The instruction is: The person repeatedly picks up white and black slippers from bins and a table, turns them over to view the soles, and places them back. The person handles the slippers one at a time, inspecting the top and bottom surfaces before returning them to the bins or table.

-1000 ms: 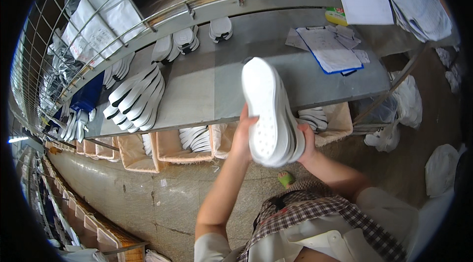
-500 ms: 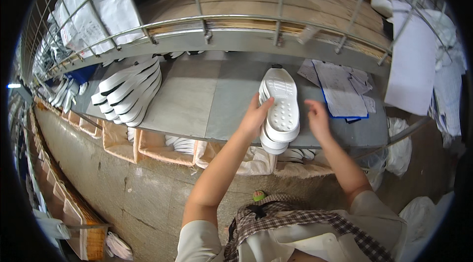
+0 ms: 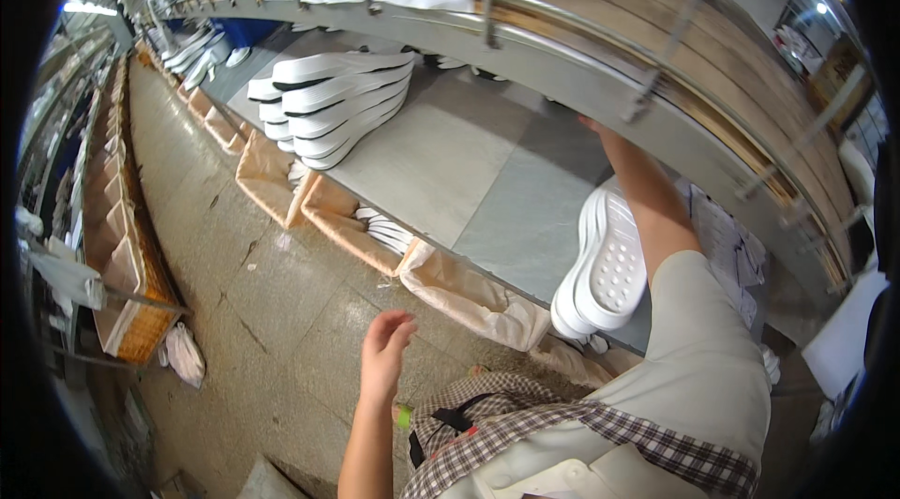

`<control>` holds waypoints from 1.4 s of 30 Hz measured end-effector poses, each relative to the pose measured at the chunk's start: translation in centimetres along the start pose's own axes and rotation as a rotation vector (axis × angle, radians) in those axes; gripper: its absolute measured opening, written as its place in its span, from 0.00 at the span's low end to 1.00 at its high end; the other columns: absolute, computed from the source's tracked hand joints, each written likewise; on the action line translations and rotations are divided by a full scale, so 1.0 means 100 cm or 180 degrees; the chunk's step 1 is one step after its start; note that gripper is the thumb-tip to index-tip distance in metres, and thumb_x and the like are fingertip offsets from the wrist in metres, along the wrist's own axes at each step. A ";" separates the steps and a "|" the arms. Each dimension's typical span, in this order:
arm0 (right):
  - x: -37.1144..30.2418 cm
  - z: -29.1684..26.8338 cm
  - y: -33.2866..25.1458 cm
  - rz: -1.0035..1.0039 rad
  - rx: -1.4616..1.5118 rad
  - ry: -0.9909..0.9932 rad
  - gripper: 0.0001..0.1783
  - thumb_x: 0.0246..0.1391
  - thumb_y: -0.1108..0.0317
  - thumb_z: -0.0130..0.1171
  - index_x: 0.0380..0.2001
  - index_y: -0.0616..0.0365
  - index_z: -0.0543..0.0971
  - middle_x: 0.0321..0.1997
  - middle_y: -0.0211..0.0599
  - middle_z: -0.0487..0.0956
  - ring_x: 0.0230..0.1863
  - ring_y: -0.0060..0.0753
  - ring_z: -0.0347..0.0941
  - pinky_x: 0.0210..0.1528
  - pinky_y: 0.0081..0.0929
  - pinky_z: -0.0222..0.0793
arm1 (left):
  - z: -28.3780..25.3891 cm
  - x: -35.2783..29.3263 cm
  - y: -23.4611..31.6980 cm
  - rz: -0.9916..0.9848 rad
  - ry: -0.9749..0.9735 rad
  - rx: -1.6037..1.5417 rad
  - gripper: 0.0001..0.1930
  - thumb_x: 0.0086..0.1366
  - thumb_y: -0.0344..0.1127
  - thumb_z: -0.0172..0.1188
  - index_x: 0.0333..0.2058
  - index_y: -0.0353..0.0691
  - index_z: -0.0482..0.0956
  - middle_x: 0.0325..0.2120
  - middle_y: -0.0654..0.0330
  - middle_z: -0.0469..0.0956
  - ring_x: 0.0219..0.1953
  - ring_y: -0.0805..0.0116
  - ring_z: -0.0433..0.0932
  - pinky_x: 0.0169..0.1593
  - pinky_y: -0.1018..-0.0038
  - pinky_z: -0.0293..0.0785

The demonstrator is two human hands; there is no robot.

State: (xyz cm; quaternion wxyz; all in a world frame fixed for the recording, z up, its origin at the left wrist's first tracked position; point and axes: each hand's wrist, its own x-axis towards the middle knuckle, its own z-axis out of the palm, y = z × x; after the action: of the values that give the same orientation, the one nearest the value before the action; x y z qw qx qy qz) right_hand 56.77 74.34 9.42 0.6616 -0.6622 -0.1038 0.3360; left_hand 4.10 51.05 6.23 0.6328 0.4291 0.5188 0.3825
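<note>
My right arm stretches forward over the table, and my right hand (image 3: 594, 128) is partly hidden beneath the edge of the upper shelf, so its fingers cannot be made out. Under that forearm, a small stack of white shoe soles (image 3: 609, 260) lies on the grey tabletop, its top one showing a dotted heel area. My left hand (image 3: 384, 354) hangs over the floor in front of the table, fingers loosely bent and nothing visible in it. A taller stack of white soles with dark edges (image 3: 342, 105) stands at the left of the table.
A metal shelf rail (image 3: 562, 77) runs above the table. Cloth-lined baskets (image 3: 469, 302), some holding white soles, line the table's front edge. Written papers (image 3: 727, 236) lie right of the soles. More lined baskets (image 3: 122, 246) stand across the aisle at left.
My left hand has let go of the sole stack and dropped back off the table. My right hand has reached forward under the shelf. The view has swung left.
</note>
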 end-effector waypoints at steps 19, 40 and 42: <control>-0.226 -0.041 -0.023 0.1605 0.0727 -0.1674 0.11 0.51 0.69 0.56 0.36 0.62 0.71 0.39 0.45 0.71 0.42 0.43 0.70 0.47 0.43 0.72 | -0.037 0.027 -0.021 -0.0063 -0.0931 0.0419 0.20 0.63 0.35 0.58 0.51 0.37 0.67 0.47 0.61 0.73 0.46 0.70 0.73 0.46 0.73 0.68; -0.573 0.211 0.146 -0.1840 -0.2102 -0.3142 0.23 0.59 0.53 0.53 0.48 0.61 0.75 0.51 0.43 0.69 0.49 0.34 0.66 0.51 0.30 0.63 | -0.255 0.024 0.032 -0.1318 -0.0684 -0.3174 0.25 0.71 0.51 0.35 0.58 0.40 0.63 0.54 0.56 0.69 0.52 0.58 0.71 0.56 0.60 0.68; -0.576 0.238 0.154 -0.2435 -0.2432 -0.2895 0.20 0.59 0.53 0.53 0.43 0.59 0.78 0.50 0.42 0.70 0.50 0.35 0.65 0.52 0.33 0.60 | -0.264 0.025 0.036 -0.1614 -0.0768 -0.3556 0.18 0.67 0.47 0.47 0.49 0.42 0.73 0.43 0.59 0.78 0.42 0.63 0.79 0.43 0.67 0.80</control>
State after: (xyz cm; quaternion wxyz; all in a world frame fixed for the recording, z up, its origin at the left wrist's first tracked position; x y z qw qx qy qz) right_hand -5.17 58.41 15.03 0.3455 -0.5592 -0.7061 0.2633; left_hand -21.62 58.46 6.30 0.8869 -0.0628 0.2511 0.3827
